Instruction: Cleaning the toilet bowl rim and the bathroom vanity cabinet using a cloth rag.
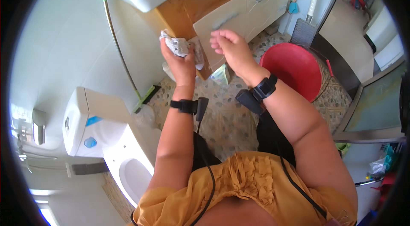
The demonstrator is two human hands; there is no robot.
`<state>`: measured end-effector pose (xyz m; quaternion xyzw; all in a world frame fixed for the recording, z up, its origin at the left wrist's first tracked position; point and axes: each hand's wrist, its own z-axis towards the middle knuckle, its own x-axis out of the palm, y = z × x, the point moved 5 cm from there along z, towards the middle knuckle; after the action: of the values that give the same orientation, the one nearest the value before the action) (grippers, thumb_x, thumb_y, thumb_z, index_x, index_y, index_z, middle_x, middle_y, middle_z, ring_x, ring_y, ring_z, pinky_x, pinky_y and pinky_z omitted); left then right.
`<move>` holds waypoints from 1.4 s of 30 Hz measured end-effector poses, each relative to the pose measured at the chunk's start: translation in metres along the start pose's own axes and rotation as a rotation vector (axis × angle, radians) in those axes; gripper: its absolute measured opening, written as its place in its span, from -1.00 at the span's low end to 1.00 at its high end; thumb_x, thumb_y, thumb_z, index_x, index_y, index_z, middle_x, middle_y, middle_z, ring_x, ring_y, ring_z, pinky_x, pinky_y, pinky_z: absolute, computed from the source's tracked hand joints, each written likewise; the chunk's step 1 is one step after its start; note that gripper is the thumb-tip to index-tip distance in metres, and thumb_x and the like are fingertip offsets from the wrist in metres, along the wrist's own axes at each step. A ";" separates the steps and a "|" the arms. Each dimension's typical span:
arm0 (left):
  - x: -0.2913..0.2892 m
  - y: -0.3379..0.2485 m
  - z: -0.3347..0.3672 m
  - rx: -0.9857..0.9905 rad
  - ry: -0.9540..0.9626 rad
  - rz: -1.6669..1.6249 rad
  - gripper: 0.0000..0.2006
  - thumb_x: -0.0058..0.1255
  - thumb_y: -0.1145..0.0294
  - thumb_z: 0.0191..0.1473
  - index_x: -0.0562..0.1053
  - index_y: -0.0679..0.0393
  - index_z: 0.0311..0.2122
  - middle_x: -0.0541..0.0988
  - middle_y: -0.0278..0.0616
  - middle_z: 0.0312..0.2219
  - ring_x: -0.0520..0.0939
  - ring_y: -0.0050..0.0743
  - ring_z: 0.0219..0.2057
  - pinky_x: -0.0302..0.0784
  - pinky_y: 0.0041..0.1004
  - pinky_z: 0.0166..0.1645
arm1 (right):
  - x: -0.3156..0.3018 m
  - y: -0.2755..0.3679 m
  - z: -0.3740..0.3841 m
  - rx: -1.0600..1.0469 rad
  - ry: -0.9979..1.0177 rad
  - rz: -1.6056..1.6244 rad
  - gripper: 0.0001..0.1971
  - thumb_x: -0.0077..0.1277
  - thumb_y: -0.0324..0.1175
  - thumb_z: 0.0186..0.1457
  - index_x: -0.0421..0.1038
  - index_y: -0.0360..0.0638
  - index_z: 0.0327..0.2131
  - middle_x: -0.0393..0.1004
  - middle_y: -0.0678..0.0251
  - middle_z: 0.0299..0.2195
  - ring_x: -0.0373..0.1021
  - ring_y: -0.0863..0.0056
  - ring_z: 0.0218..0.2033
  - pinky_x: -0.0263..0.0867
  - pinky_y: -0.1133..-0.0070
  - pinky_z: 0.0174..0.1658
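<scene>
Left hand (pixel 183 70) is stretched forward, gripping what's probably a crumpled white dark-speckled cloth (pixel 176 46), partly hidden by fingers, beside the orange-brown wooden cabinet (pixel 181 12), while the right hand (pixel 234 52) hangs kinda half-open near the flat cream door (pixel 252 19), palm mostly hidden.

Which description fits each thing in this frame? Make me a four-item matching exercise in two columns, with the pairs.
Things:
1. Wad
2. Bucket
3. Toilet
4. Right hand

Descriptions:
A. Red
B. Fingers bent, near the cabinet doors
C. Gripped in the left hand
D. White, with blue patches

Pairs: 1-C, 2-A, 3-D, 4-B
</scene>
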<state>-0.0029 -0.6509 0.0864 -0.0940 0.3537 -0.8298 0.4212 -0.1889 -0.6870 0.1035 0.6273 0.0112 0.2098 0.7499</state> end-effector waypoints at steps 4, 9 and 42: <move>-0.004 -0.054 0.046 0.129 -0.079 0.200 -0.27 0.27 0.47 -0.03 0.17 0.34 0.22 0.41 0.04 -0.01 0.47 -0.13 0.02 0.35 -0.24 0.16 | -0.007 -0.003 0.000 -0.010 -0.037 0.009 -0.76 -0.15 -0.37 0.34 0.44 -0.30 -0.07 0.55 0.27 -0.22 0.46 0.57 -0.24 0.42 0.58 -0.13; 0.004 -0.082 0.079 0.054 -0.152 0.025 -0.29 0.31 0.42 -0.08 0.22 0.35 0.16 0.39 0.12 -0.01 0.40 0.07 0.06 0.26 -0.13 0.19 | -0.009 0.000 0.002 -0.073 -0.014 0.028 -0.76 -0.15 -0.37 0.35 0.44 -0.30 -0.06 0.55 0.25 -0.22 0.47 0.55 -0.24 0.42 0.58 -0.12; -0.040 0.012 -0.039 -0.863 0.091 -0.754 -0.72 0.10 0.44 0.14 0.46 0.27 -0.04 0.62 -0.21 -0.20 0.63 -0.45 -0.21 0.56 -0.43 -0.16 | 0.007 0.001 0.007 -0.141 0.048 -0.098 -0.76 -0.13 -0.36 0.33 0.46 -0.30 -0.09 0.56 0.27 -0.24 0.47 0.56 -0.25 0.42 0.60 -0.15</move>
<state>0.0117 -0.6054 0.0550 -0.3413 0.6200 -0.7065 0.0040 -0.1807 -0.6909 0.1073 0.5662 0.0453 0.1881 0.8012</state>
